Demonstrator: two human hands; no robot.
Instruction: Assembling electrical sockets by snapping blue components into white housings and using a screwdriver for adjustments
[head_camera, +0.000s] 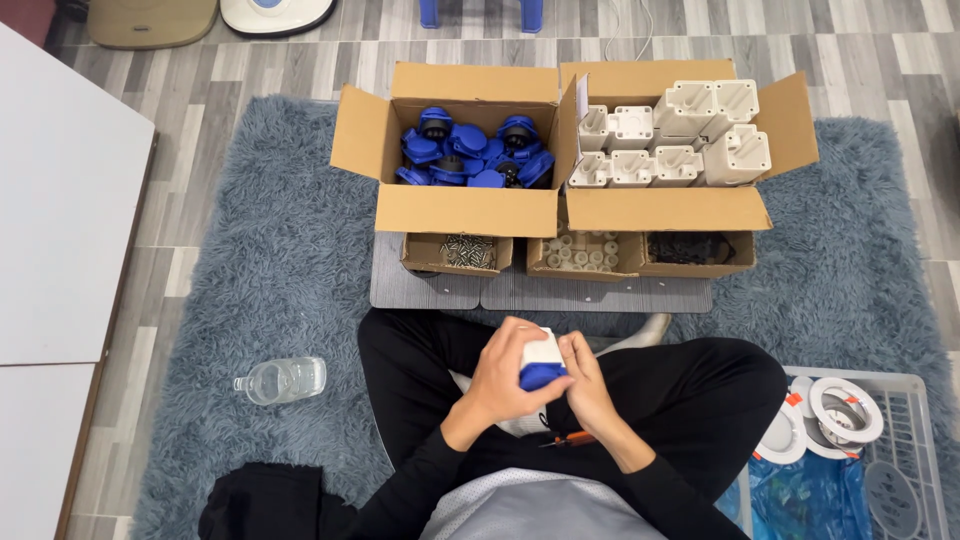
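My left hand (497, 375) and my right hand (585, 385) meet over my lap and together grip a small white plastic housing with a blue cap (541, 366). The left hand wraps its left side and top; the right hand's fingers press on its right side. The blue cap shows between the thumbs. An orange-handled tool (568, 439) lies on my lap just below the right wrist. My crossed legs in black trousers fill the space under the hands.
On the grey rug ahead: an open carton of blue caps (470, 150), an open carton of white housings (675, 135), small trays of screws (467, 252), white rings (580, 252) and black parts (690, 248). A water bottle (283, 380) lies left; a crate (905, 440) with round parts sits right.
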